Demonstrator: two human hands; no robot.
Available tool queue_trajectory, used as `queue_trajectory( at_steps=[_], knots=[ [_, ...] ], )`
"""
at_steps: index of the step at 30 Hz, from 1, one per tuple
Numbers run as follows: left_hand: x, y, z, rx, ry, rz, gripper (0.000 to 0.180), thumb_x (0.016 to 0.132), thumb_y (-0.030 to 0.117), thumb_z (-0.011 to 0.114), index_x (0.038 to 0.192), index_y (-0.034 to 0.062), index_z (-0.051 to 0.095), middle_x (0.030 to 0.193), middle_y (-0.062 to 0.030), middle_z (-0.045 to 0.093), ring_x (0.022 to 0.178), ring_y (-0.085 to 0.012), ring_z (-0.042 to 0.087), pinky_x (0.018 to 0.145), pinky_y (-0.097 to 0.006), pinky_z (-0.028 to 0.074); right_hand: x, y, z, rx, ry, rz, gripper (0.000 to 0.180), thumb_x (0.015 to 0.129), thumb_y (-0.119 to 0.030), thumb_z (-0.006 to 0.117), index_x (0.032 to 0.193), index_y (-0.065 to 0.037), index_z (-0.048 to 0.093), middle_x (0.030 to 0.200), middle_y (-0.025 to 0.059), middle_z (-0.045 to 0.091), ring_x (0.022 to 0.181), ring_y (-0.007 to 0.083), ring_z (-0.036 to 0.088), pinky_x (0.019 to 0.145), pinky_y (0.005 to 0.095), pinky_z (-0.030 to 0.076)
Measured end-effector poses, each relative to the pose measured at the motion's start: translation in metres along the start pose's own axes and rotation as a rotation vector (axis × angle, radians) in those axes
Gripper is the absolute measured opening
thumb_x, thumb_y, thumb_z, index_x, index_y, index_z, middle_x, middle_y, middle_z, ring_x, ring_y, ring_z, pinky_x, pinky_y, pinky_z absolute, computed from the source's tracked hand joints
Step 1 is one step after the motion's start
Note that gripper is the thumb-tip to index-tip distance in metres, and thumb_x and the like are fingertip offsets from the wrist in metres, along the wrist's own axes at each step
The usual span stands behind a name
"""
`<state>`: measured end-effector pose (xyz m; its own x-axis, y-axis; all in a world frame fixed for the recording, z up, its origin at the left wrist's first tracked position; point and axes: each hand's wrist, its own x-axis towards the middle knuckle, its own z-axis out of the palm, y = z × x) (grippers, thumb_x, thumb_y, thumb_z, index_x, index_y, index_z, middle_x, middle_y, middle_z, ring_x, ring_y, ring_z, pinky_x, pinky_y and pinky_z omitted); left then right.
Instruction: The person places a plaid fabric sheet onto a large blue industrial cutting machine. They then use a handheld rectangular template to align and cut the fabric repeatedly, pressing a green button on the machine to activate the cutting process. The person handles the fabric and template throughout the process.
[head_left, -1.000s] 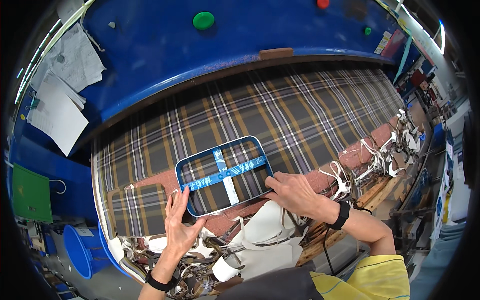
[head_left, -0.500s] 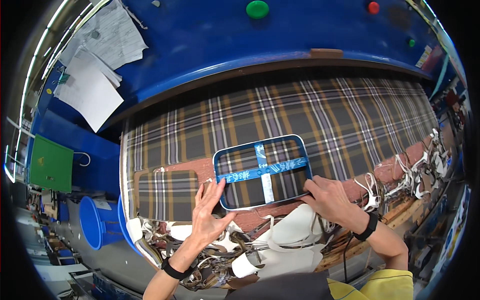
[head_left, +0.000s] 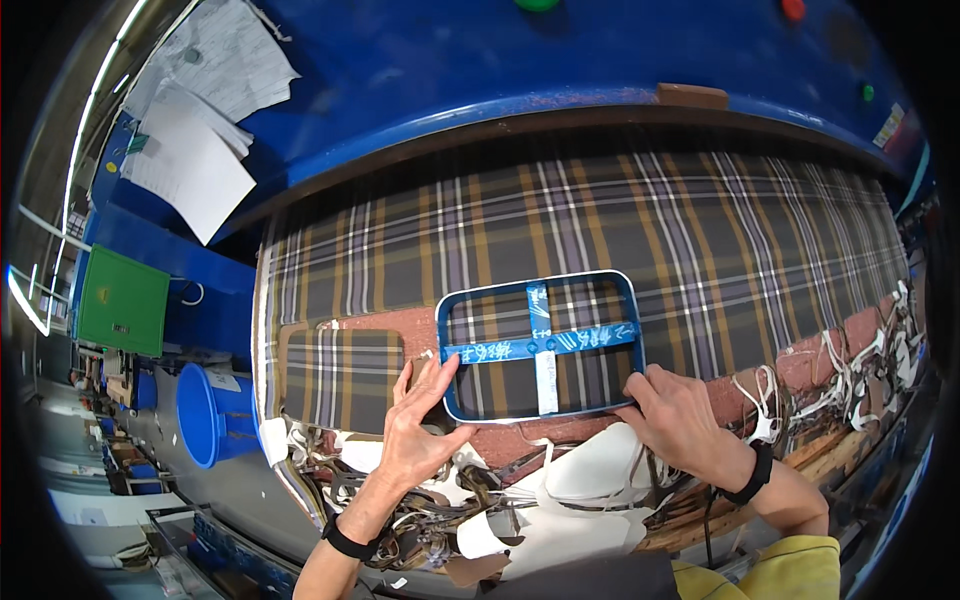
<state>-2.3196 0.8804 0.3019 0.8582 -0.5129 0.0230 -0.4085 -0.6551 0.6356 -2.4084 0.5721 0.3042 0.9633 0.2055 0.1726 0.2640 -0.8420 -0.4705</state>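
While the view has swung since a second ago, so that everything sits further right in it, the blue rounded-rectangle metal cutting frame [head_left: 540, 345] with its taped cross bars lies on much the same patch of brown, grey and orange plaid fabric [head_left: 600, 230], and both hands remain at its near edge. That suggests the frame is only being nudged into line with the checks, not lifted away.

The left hand [head_left: 418, 425] comes up from the lower edge with wrist bent and fingers spread flat; its fingertips press the frame's near left corner, the grip released and holding nothing. The right hand [head_left: 682, 420], wearing a black wristband, lies palm down with fingers curled against the frame's near right corner, pressing rather than clasping.

The fabric is stretched over a reddish-brown table [head_left: 400, 325] in front of a large blue machine housing [head_left: 500, 70]. A cut plaid rectangle [head_left: 342, 378] lies just left of the frame. White scrap strips [head_left: 560, 500] pile up near the person. A blue bucket [head_left: 205, 415] stands at the far left.
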Motion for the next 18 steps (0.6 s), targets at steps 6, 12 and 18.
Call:
queue_trajectory(
  at_steps=[6,12,18],
  knots=[
    [-0.0005,-0.0013,0.0031,0.023,0.05,0.015,0.078,0.067,0.014,0.084,0.139,0.0058,0.054,0.131,-0.0221,0.061,0.132,-0.0352,0.051,0.118,-0.05,0.024,0.0025,0.0055,-0.001,0.03,-0.026,-0.005,0.026,0.079,-0.016,0.074,0.088,-0.003,0.053,0.078,0.0122,0.055,0.068,0.0321,0.062,0.053,0.042,0.049],
    [0.0025,-0.0015,0.0088,0.025,0.077,0.056,0.079,0.064,0.011,0.082,0.137,-0.0017,0.054,0.126,-0.024,0.063,0.127,-0.033,0.056,0.119,-0.051,0.023,0.0023,0.0053,-0.0078,0.055,-0.049,0.037,0.026,0.078,-0.014,0.074,0.086,-0.002,0.053,0.075,0.0131,0.055,0.067,0.0334,0.062,0.053,0.0434,0.048],
    [0.0004,-0.002,0.0038,0.009,0.048,0.055,0.078,0.065,0.012,0.083,0.137,-0.0004,0.055,0.125,-0.0265,0.063,0.128,-0.036,0.055,0.118,-0.054,0.021,0.0032,0.0029,-0.0063,0.086,-0.047,0.052,0.025,0.078,-0.013,0.074,0.086,0.0,0.053,0.077,0.015,0.057,0.068,0.0369,0.062,0.055,0.0457,0.048]
  ],
)
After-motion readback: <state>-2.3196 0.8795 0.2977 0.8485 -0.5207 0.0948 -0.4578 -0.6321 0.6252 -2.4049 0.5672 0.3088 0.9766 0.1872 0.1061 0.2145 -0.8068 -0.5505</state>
